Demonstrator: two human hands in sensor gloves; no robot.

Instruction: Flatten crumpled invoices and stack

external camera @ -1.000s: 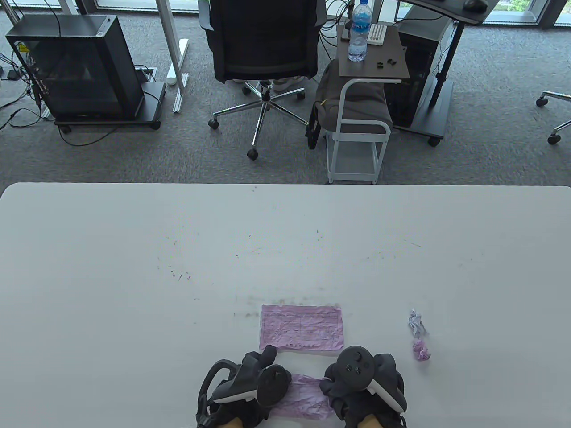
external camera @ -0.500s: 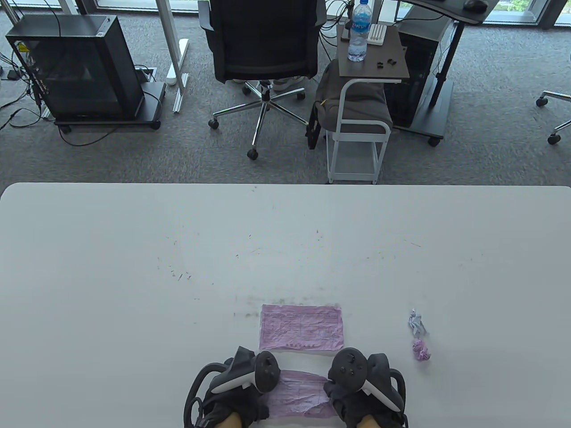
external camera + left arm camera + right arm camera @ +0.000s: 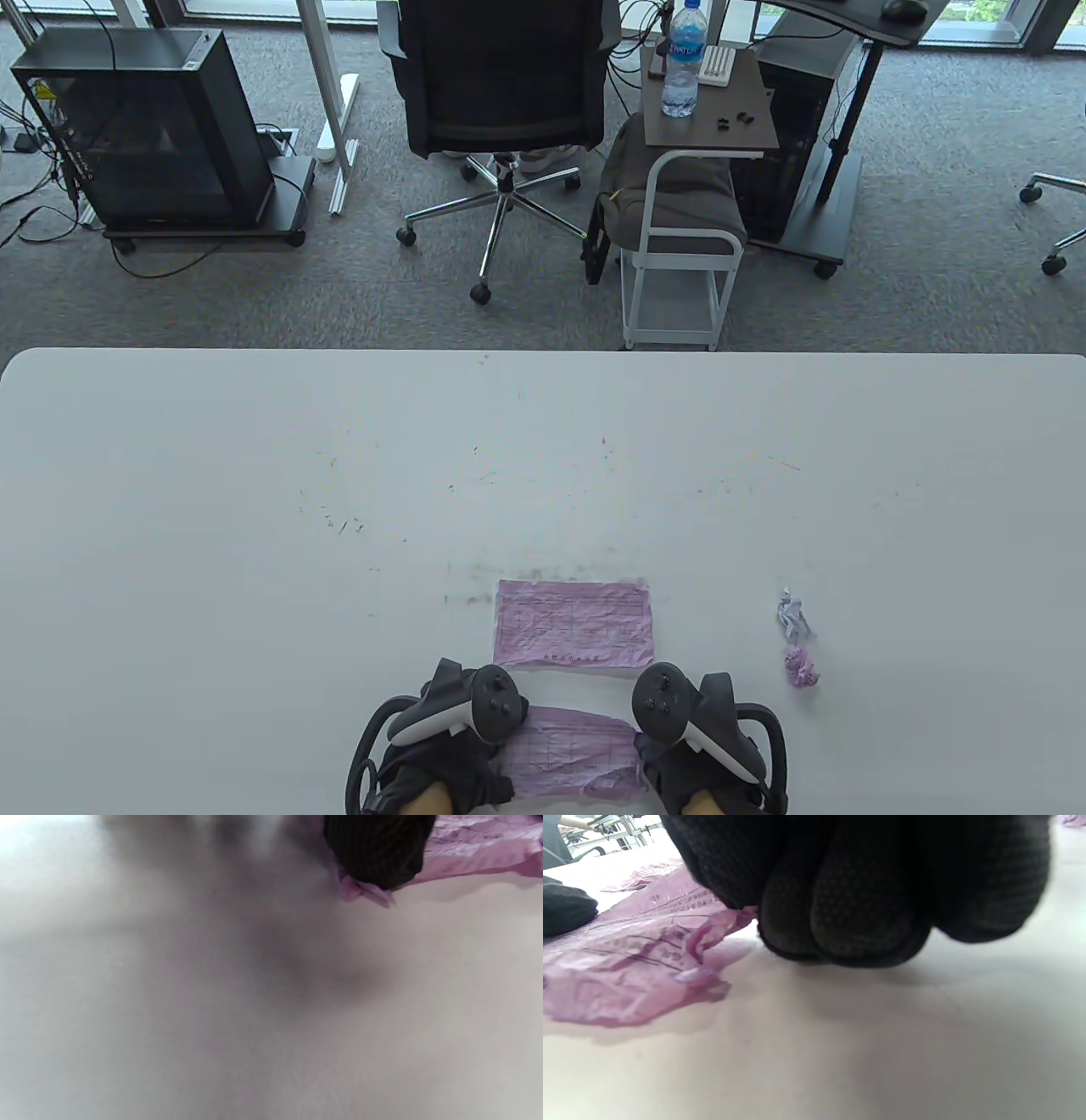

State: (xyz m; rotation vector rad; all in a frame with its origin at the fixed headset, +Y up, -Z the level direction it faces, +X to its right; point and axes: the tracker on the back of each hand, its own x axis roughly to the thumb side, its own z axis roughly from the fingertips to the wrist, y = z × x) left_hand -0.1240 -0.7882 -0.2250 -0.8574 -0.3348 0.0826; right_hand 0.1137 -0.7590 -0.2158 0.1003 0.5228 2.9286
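A wrinkled pink invoice (image 3: 573, 751) lies at the table's near edge, stretched between my two hands. My left hand (image 3: 454, 764) pinches its left end; in the left wrist view a dark gloved fingertip (image 3: 377, 853) sits on the paper's corner (image 3: 479, 844). My right hand (image 3: 683, 768) grips the right end, its curled fingers (image 3: 861, 899) down on the table with the pink sheet (image 3: 628, 959) running in under them. Just beyond lies a flattened pink invoice (image 3: 573, 624). To the right sit a crumpled white ball (image 3: 792, 613) and a crumpled pink ball (image 3: 801, 666).
The white table (image 3: 254, 509) stretches wide to the left and far side. Beyond its far edge stand an office chair (image 3: 501, 76), a small side cart (image 3: 708, 127) with a water bottle (image 3: 683, 59), and a black computer case (image 3: 144, 127).
Both hands have drawn apart and slid back toward the near edge. The wrinkled pink invoice between them now shows wider and flatter.
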